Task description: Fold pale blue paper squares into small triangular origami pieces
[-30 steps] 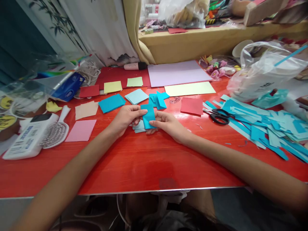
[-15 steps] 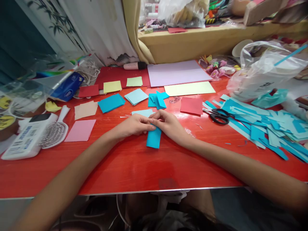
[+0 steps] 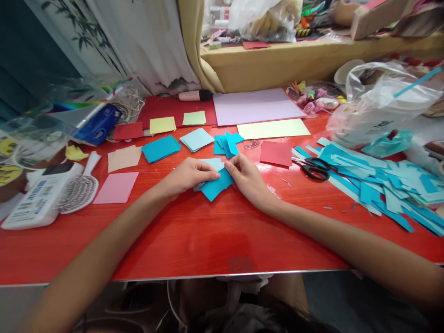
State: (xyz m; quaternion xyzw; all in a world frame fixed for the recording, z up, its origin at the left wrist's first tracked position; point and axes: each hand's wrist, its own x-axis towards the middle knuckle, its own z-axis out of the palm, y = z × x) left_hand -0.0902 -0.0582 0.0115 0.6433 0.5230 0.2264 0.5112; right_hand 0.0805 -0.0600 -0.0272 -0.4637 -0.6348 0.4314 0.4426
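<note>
While both hands were raised just over the table (image 3: 239, 240), the blue sheet (image 3: 217, 186) was held between them, near the middle of the table, one corner pointing toward the person. The left hand (image 3: 192, 175) had its thumb laid over the sheet's left edge, pinching it against fingers mostly out of sight beneath. The right hand (image 3: 245, 175) gripped the upper right edge between thumb and bent forefinger; how its other fingers stood could not be told.

Pale paper (image 3: 212, 163) lay behind the sheet, partly covered by it and by the left hand. Beyond the hands, the folded pieces (image 3: 230, 145) sat in a small overlapping heap, with the pale stack (image 3: 196, 139) just to their left and the blue stack (image 3: 161, 148) left of that. A red stack (image 3: 276, 153) lay to the right of the right hand, and the scissors (image 3: 305, 163) rested beside it, black handles toward the strips (image 3: 388, 175), which spread in a loose pile across the right side.

Farther left were the peach stack (image 3: 124, 159) and, nearer the person, the pink stack (image 3: 117, 188), with a brush (image 3: 78, 190) beside it. At the back, a lilac sheet (image 3: 256, 105) lay flat behind a long cream strip (image 3: 274, 128).
</note>
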